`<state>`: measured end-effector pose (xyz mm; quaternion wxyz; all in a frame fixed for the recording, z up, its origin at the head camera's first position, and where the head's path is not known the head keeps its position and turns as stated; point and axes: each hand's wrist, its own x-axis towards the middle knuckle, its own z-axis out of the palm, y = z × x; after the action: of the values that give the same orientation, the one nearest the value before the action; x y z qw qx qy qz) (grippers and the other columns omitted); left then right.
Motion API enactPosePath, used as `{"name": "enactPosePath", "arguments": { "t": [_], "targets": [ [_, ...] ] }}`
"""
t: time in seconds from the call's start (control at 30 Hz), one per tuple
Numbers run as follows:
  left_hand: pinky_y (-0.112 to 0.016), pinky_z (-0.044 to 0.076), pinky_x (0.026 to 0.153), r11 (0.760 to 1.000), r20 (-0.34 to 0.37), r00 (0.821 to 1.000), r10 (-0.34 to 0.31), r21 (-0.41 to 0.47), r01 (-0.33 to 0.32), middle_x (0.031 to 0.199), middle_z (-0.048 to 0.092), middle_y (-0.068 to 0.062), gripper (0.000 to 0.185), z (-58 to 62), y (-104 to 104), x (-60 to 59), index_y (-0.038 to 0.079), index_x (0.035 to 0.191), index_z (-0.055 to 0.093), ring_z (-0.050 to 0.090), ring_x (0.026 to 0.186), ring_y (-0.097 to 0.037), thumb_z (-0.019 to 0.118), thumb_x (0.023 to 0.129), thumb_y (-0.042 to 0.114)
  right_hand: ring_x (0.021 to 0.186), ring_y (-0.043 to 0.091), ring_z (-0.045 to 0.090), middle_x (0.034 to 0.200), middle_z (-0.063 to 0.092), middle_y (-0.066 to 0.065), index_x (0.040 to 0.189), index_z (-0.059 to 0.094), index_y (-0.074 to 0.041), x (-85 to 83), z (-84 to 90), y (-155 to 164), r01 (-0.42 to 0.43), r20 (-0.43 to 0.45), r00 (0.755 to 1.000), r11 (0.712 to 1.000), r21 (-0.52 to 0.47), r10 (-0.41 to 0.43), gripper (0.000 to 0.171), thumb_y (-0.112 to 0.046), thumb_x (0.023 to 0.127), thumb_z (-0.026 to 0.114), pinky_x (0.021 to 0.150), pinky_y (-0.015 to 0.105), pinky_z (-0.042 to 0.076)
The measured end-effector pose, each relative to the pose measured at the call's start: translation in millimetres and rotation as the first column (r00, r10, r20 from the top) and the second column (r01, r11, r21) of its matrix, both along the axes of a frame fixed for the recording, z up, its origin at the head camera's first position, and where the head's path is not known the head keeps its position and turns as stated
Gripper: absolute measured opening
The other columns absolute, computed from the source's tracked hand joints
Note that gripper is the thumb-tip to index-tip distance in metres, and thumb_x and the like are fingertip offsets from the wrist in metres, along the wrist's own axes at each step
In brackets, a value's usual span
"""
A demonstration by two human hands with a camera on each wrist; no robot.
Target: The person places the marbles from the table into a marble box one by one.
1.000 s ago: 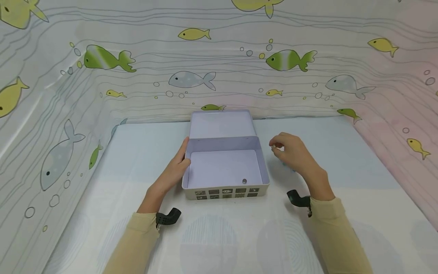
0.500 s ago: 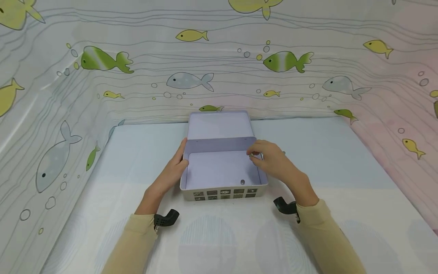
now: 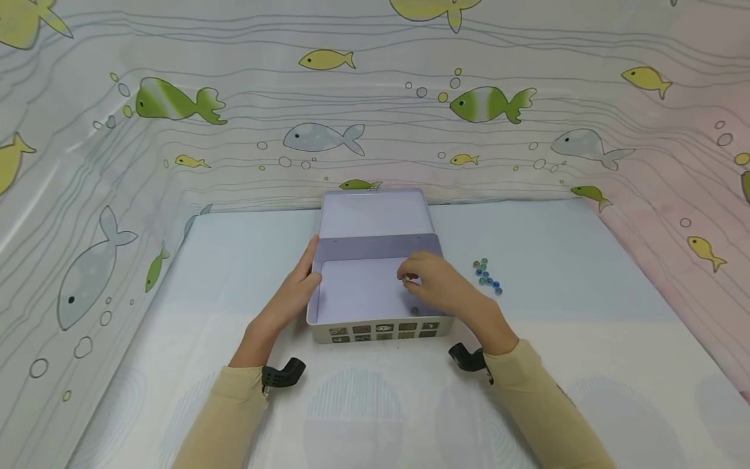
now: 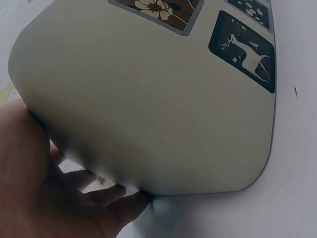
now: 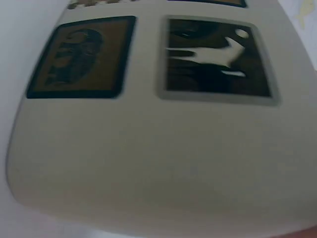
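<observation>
An open, pale lilac tin box [image 3: 357, 290] stands in the middle of the table, its hinged lid [image 3: 375, 215] tipped back. My left hand [image 3: 290, 293] grips its left side, thumb over the rim and fingers along the outside wall; the left wrist view shows those fingers against the tin's lower edge. Over the right part of the box floor, my right hand [image 3: 436, 283] pinches a small, light glass marble [image 3: 405, 279], partly hidden by the fingertips. Below that hand, one dark marble [image 3: 415, 311] lies near the front wall. The right wrist view shows mostly the tin's picture-covered front.
Several blue, green and brownish glass marbles [image 3: 486, 277] lie in a loose cluster right of the box. Behind the table hangs a fish-patterned sheet [image 3: 328, 98], which also lines both sides. The lid reaches close to it.
My right hand has moved left from beside the tin, over its right rim and inside, carrying the pinched marble. The marble cluster has come into sight. My left hand keeps its grip.
</observation>
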<state>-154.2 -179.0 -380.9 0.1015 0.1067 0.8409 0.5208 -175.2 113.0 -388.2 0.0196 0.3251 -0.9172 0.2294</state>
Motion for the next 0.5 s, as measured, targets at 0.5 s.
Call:
{"name": "enactPosePath", "arguments": {
  "t": [0.5],
  "targets": [
    [-0.055, 0.005, 0.126, 1.000, -0.001, 1.000, -0.004, 0.009, 0.004, 0.169, -0.008, -0.008, 0.073, 1.0, 0, 0.8, 0.015, 0.160, -0.007, -0.005, 0.156, -0.029, 0.031, 0.099, 0.004, 0.091, 0.014, 0.066, 0.101, 0.070, 0.000, 0.105, 0.074, -0.010, 6.9, -4.1, -19, 0.008, 0.075, 0.997, 0.987, 0.160, -0.020, 0.016, -0.006, 0.092, 0.066, 0.077, 0.028, 0.055]
  ]
}}
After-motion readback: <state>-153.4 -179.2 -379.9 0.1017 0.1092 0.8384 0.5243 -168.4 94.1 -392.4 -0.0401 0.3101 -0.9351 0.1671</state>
